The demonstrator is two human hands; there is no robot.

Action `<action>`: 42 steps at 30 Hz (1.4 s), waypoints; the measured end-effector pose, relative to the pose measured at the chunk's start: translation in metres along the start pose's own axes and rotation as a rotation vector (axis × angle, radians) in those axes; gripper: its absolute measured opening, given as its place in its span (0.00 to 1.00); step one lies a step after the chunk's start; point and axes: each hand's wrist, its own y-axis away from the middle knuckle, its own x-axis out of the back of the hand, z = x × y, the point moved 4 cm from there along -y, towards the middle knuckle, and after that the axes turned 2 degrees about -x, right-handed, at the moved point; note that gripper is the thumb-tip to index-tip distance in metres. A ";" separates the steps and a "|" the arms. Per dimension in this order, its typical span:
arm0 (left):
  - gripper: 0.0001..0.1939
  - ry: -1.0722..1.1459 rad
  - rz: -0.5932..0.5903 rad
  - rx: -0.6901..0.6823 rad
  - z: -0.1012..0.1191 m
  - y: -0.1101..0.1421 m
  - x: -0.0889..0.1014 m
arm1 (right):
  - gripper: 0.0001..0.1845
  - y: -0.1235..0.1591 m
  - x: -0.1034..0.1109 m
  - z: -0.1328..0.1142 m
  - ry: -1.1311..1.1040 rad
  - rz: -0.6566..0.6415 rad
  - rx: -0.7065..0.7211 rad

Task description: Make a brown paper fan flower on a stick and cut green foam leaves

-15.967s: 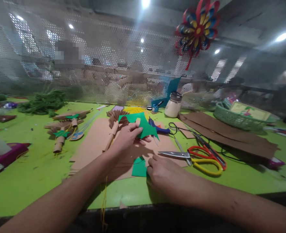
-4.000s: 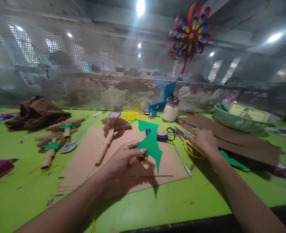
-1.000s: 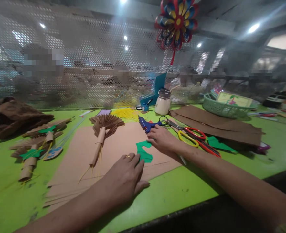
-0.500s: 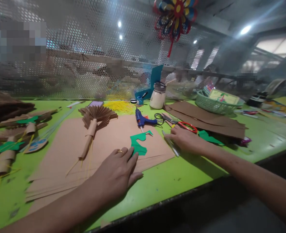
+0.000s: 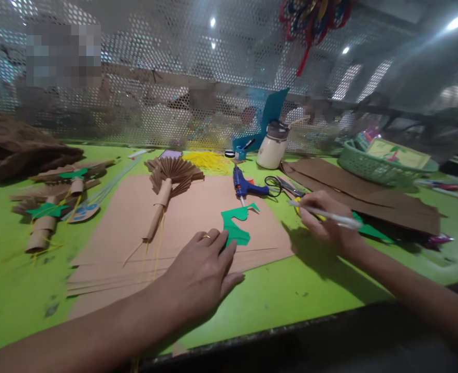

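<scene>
Behind glue gun (image 5: 247, 187) | lidded jar (image 5: 272, 147): pale contents | green basket (image 5: 384, 168): cards

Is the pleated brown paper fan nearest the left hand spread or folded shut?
Spread: the fan has its pleats splayed outwards at the far end of its rolled paper handle.

The left hand (image 5: 200, 274) has a thin, shiny gold ring (image 5: 206, 236) on one finger. The right hand (image 5: 327, 217) is bare, and both forearms are bare too.
</scene>
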 end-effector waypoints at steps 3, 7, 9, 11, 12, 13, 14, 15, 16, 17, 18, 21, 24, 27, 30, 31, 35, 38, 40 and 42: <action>0.24 0.033 -0.005 0.010 -0.001 0.000 -0.001 | 0.02 -0.005 -0.005 -0.031 -0.364 -0.036 -0.312; 0.22 0.097 0.001 0.040 -0.004 0.000 -0.001 | 0.04 -0.017 -0.033 -0.063 -0.776 -0.156 -0.534; 0.22 0.124 0.005 0.052 -0.006 0.000 0.000 | 0.06 -0.019 -0.051 -0.066 -0.897 -0.224 -0.566; 0.22 0.138 0.000 0.048 -0.006 0.001 0.000 | 0.08 -0.014 -0.067 -0.064 -1.000 -0.280 -0.622; 0.23 0.140 -0.003 0.040 -0.005 0.001 -0.001 | 0.09 -0.010 -0.073 -0.062 -1.044 -0.292 -0.657; 0.24 0.141 -0.005 0.030 -0.005 0.001 -0.001 | 0.09 -0.006 -0.078 -0.060 -1.081 -0.300 -0.692; 0.25 0.140 -0.004 0.020 -0.005 0.002 -0.002 | 0.09 -0.002 -0.080 -0.060 -1.103 -0.298 -0.719; 0.26 0.136 -0.001 0.012 -0.004 0.002 -0.002 | 0.10 0.001 -0.081 -0.059 -1.104 -0.286 -0.734; 0.26 0.130 0.005 0.006 -0.004 0.003 -0.002 | 0.10 0.003 -0.081 -0.060 -1.078 -0.267 -0.734; 0.27 0.124 0.013 0.002 -0.004 0.003 -0.003 | 0.10 0.003 -0.080 -0.061 -1.041 -0.248 -0.723; 0.27 0.118 0.023 -0.004 -0.004 0.003 -0.003 | 0.09 0.004 -0.079 -0.062 -1.009 -0.229 -0.710; 0.28 0.088 0.054 -0.020 -0.004 0.003 -0.006 | 0.07 0.003 -0.079 -0.065 -0.985 -0.165 -0.696; 0.28 0.032 0.114 -0.042 -0.005 0.003 -0.011 | 0.07 0.003 -0.081 -0.064 -0.982 -0.166 -0.706; 0.29 -0.008 0.164 -0.065 -0.006 0.004 -0.017 | 0.08 0.002 -0.082 -0.064 -0.928 -0.242 -0.668; 0.30 -0.029 0.159 -0.085 -0.007 0.003 -0.020 | 0.09 0.000 -0.079 -0.066 -0.880 -0.279 -0.608; 0.29 -0.036 0.146 -0.090 -0.008 0.003 -0.020 | 0.09 0.000 -0.079 -0.067 -0.875 -0.288 -0.598; 0.29 -0.048 0.101 -0.103 -0.007 0.003 -0.017 | 0.06 0.005 -0.083 -0.070 -0.936 -0.339 -0.611; 0.29 -0.046 0.107 -0.103 -0.007 0.003 -0.015 | 0.05 0.008 -0.085 -0.070 -0.962 -0.340 -0.615; 0.29 -0.042 0.108 -0.098 -0.007 0.003 -0.014 | 0.05 0.010 -0.086 -0.070 -0.989 -0.344 -0.643; 0.29 -0.036 0.097 -0.093 -0.007 0.002 -0.015 | 0.06 0.012 -0.088 -0.069 -1.015 -0.365 -0.679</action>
